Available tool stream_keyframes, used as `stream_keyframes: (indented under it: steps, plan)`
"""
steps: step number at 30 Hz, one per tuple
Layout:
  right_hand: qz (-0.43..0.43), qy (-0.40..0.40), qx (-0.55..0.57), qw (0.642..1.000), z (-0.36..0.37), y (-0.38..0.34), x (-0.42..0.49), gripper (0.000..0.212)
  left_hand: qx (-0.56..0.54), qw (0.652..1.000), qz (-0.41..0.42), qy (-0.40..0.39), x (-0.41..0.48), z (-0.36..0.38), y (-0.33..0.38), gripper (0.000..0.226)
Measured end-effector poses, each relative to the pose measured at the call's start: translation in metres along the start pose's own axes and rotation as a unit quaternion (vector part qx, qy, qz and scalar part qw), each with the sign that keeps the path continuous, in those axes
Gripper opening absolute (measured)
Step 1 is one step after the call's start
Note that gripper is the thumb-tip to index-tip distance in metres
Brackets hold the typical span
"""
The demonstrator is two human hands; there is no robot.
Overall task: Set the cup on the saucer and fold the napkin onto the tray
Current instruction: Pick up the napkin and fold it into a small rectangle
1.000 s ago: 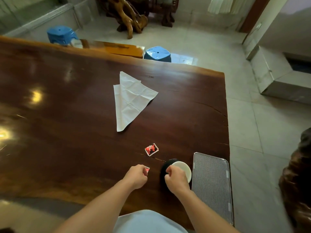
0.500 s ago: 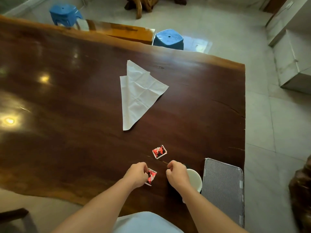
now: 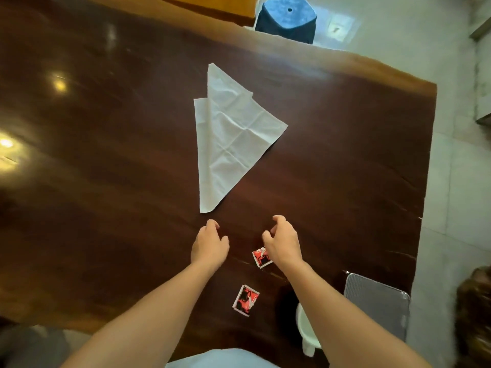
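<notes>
Napkin (image 3: 231,134), a white triangle, lies on the brown table (image 3: 106,155); left hand (image 3: 210,243) and right hand (image 3: 283,241) are near its tip, fingers loose, holding nothing; cup (image 3: 305,330) sits near tray (image 3: 377,301).

I note a dark wooden table (image 3: 106,181). Near red packet (image 3: 245,300) on it at 6 o'clock; far red packet (image 3: 260,258) just beyond, toward 12. Blue stool (image 3: 288,19) at 1 o'clock; tiled floor (image 3: 457,208) at 3.

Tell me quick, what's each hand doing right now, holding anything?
Left hand: open, fingers loosely curled, holding nothing.
Right hand: open, fingers loosely curled, holding nothing.
</notes>
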State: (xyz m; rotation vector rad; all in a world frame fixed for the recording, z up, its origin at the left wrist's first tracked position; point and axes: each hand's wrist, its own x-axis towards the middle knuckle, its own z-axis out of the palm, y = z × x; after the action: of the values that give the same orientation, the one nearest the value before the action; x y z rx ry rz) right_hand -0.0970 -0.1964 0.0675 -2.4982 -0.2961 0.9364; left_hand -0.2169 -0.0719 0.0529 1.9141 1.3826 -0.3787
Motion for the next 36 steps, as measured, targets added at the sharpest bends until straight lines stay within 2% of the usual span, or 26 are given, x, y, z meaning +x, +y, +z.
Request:
stream_keyframes:
  steps: [8, 12, 18, 21, 23, 25, 28, 33, 36]
  plan:
    - [-0.034, -0.031, 0.003, 0.999, 0.017, -0.051, 0.053, 0.064, -0.025, 0.994, -0.045, 0.091, 0.048, -0.013, 0.007, 0.042]
    - [-0.060, -0.083, -0.014, 0.995, 0.027, -0.076, 0.069, 0.068, -0.001, 0.998, -0.050, 0.046, 0.073, -0.018, 0.003, 0.039]
    - [-0.054, -0.178, -0.024, 0.982, 0.052, -0.090, 0.073, 0.068, 0.002, 0.999, -0.024, 0.040, 0.091, -0.018, 0.002, 0.019]
    - [-0.036, -0.195, 0.016, 0.980, 0.058, -0.086, 0.066, 0.061, -0.013, 0.999, 0.034, -0.013, 0.084, -0.017, 0.006, 0.016]
    - [-0.039, -0.184, 0.024, 0.982, 0.057, -0.082, 0.060, 0.047, -0.010, 0.995, 0.090, -0.028, 0.075, -0.016, 0.009, 0.019]
    - [-0.042, -0.148, 0.028, 0.988, 0.052, -0.079, 0.053, 0.032, 0.009, 0.991, 0.131, -0.016, 0.063, -0.016, 0.011, 0.021]
    - [-0.020, -0.108, 0.061, 0.992, 0.036, -0.075, 0.040, 0.021, 0.040, 0.980, 0.194, 0.028, 0.045, -0.020, 0.013, 0.019]
    - [0.037, -0.078, 0.170, 0.982, 0.002, -0.074, 0.012, 0.026, 0.012, 0.957, 0.284, 0.060, 0.006, -0.038, 0.030, 0.018]
    - [0.003, -0.072, 0.185, 0.980, -0.014, -0.073, -0.010, 0.026, -0.027, 0.949, 0.298, 0.097, -0.021, -0.053, 0.040, 0.015]
